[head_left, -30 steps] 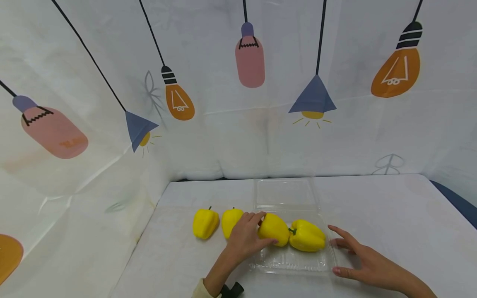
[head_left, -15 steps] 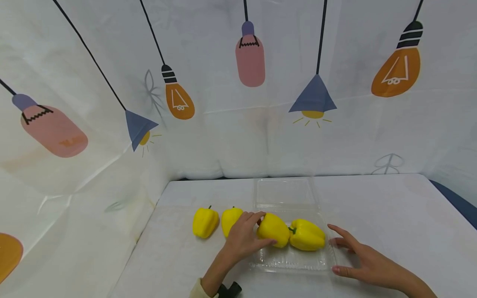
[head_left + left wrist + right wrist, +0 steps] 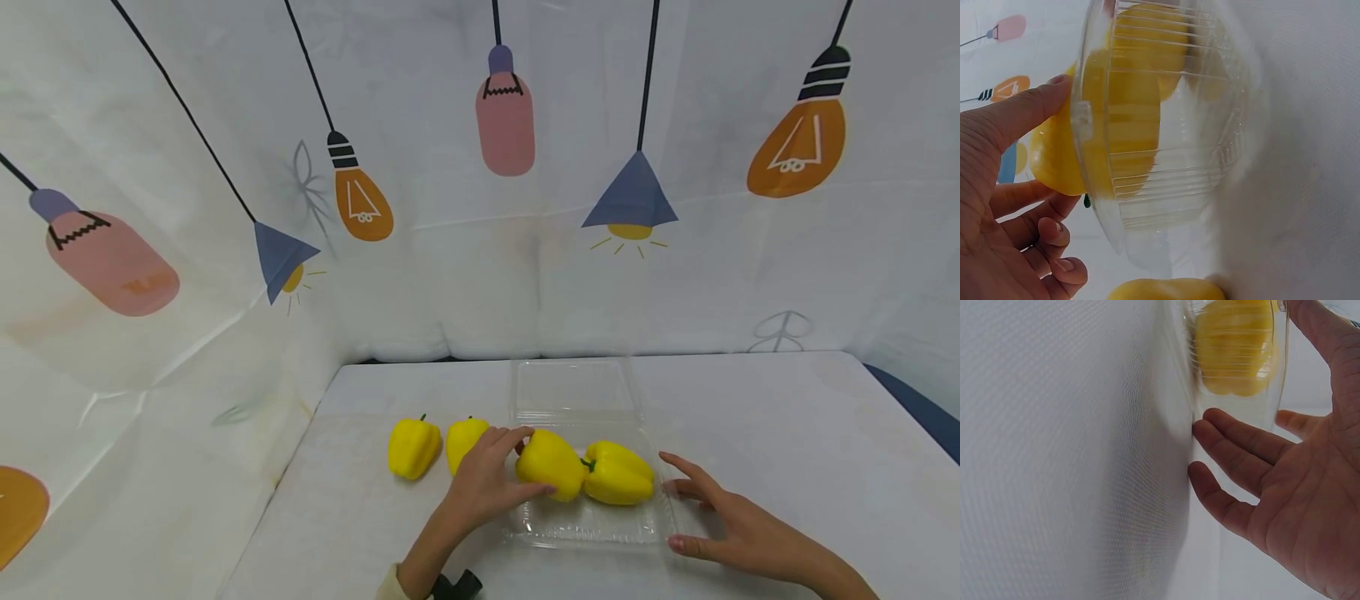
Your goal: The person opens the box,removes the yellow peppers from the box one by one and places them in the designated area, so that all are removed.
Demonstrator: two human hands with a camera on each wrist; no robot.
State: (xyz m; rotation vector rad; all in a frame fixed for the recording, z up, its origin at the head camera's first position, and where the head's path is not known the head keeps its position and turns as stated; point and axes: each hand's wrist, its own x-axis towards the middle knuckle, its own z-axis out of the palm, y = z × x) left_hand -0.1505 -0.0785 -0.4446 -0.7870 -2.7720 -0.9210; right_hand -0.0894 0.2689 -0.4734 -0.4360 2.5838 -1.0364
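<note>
My left hand (image 3: 483,479) holds a yellow bell pepper (image 3: 553,467) between thumb and fingers, at the left side of a clear plastic clamshell box (image 3: 592,533). In the left wrist view this pepper (image 3: 1054,150) sits partly above the box's rim, its green stem just showing. Another yellow bell pepper (image 3: 621,473) lies inside the box on the right, its stem toward the held one. My right hand (image 3: 738,533) is at the box's right wall, fingers spread and slightly bent; in the right wrist view its fingertips (image 3: 1200,428) are close to the wall, contact hard to tell.
Left of the box, a yellow bell pepper (image 3: 414,448) stands on the white table (image 3: 337,517), with another pepper (image 3: 463,442) partly behind my left hand. The box's lid (image 3: 573,387) lies folded back toward the lamp-printed curtain (image 3: 450,283).
The held pepper has shifted slightly left and toward me, along with my left hand and forearm. My right hand and the box stay where they were.
</note>
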